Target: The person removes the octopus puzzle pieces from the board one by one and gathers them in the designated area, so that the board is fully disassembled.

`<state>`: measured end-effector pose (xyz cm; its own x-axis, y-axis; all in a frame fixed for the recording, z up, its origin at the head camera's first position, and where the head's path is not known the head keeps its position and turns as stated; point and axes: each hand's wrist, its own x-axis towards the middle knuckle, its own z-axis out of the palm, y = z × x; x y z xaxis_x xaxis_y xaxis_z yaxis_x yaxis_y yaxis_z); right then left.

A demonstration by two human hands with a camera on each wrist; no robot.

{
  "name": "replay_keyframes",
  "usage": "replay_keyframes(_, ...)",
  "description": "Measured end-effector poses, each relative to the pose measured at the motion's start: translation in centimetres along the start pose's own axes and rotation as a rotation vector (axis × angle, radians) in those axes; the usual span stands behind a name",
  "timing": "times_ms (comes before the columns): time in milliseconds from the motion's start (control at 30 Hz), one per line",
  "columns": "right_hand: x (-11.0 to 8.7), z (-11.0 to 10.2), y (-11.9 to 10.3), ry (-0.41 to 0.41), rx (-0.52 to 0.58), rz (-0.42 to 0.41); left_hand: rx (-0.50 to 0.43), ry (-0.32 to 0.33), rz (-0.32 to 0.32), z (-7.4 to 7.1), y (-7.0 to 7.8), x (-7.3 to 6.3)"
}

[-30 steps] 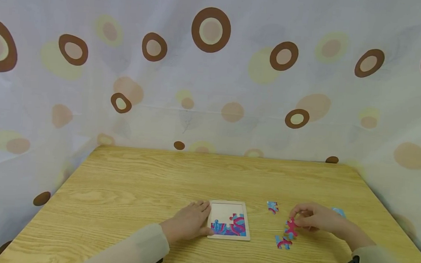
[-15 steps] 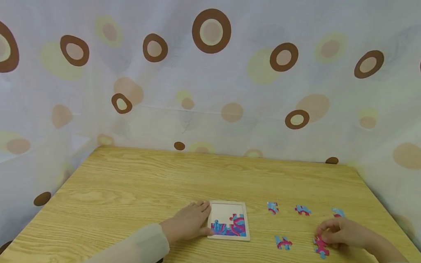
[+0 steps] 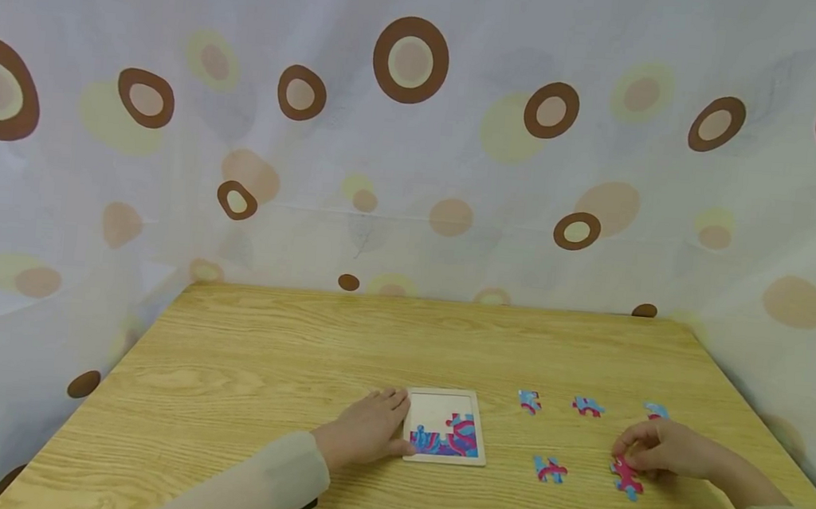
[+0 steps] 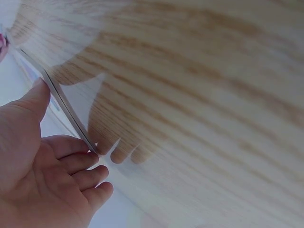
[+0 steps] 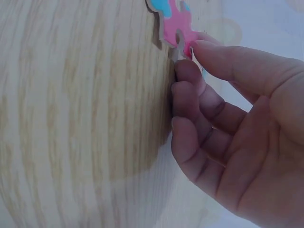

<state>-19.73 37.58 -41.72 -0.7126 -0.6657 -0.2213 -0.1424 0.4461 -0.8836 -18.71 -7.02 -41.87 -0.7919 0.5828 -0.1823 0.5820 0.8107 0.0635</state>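
Note:
A square puzzle frame (image 3: 481, 444) lies on the table, its lower part and right side filled with blue, purple and pink pieces. My left hand (image 3: 369, 429) rests against the frame's left edge, fingers fairly straight and thumb at the lower left corner; the left wrist view shows the thumb (image 4: 40, 97) on the rim. At the right, my right hand (image 3: 673, 455) pinches a pink and blue puzzle piece (image 3: 626, 475) between thumb and fingers. In the right wrist view this puzzle piece (image 5: 173, 23) is close to the tabletop, the other fingers curled below.
Loose puzzle pieces lie right of the frame: one behind (image 3: 529, 401), a second piece (image 3: 587, 406) beside it, and a third piece (image 3: 550, 469) nearer. Another piece (image 3: 655, 411) lies beyond my right hand. A patterned curtain (image 3: 415, 159) surrounds the wooden table (image 3: 287, 333).
My right hand has moved right with the pink and blue puzzle piece, uncovering a piece behind. Over the last half second the held piece turned slightly. The left hand stayed at the frame.

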Motion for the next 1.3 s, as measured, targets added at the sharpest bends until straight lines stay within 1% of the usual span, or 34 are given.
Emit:
replay_keyframes(133,0.0,-0.1,0.1,-0.007,-0.020,-0.033,0.002,-0.005,-0.008,0.0,0.0,0.0)
replay_keyframes(233,0.3,-0.1,-0.3,0.016,-0.063,-0.055,-0.003,-0.006,-0.009,0.1,0.0,0.0)
replay_keyframes(333,0.9,0.2,-1.3,0.059,-0.096,-0.063,-0.005,-0.006,-0.005,0.1,0.0,0.0)
replay_keyframes(433,2.2,0.8,-3.1,0.115,-0.135,-0.043,0.000,-0.003,0.001,0.1,0.0,0.0)
replay_keyframes(533,4.0,1.7,-4.8,0.173,-0.221,-0.034,-0.001,0.000,0.006,0.1,0.0,0.0)
replay_keyframes(600,5.3,2.5,-5.9,0.195,-0.269,-0.035,-0.002,0.000,0.005,0.1,0.0,0.0)
replay_keyframes(667,6.7,3.3,-6.6,0.197,-0.302,-0.068,-0.012,-0.002,0.000,0.2,0.0,0.0)
replay_keyframes(767,8.8,4.6,-7.6,0.178,-0.317,-0.107,-0.014,-0.003,-0.007,0.2,0.1,0.1)
replay_keyframes(833,10.1,5.4,-8.0,0.162,-0.317,-0.140,-0.015,-0.003,-0.010,0.1,0.1,0.1)
replay_keyframes(933,11.7,6.7,-8.3,0.147,-0.324,-0.164,-0.012,0.001,-0.009,0.1,0.1,0.0)
replay_keyframes(1100,13.6,8.6,-8.5,0.120,-0.332,-0.140,-0.015,0.001,-0.006,0.0,0.0,0.0)
replay_keyframes(1300,14.6,10.0,-8.8,0.132,-0.336,-0.085,-0.015,0.003,-0.006,0.1,0.0,0.0)
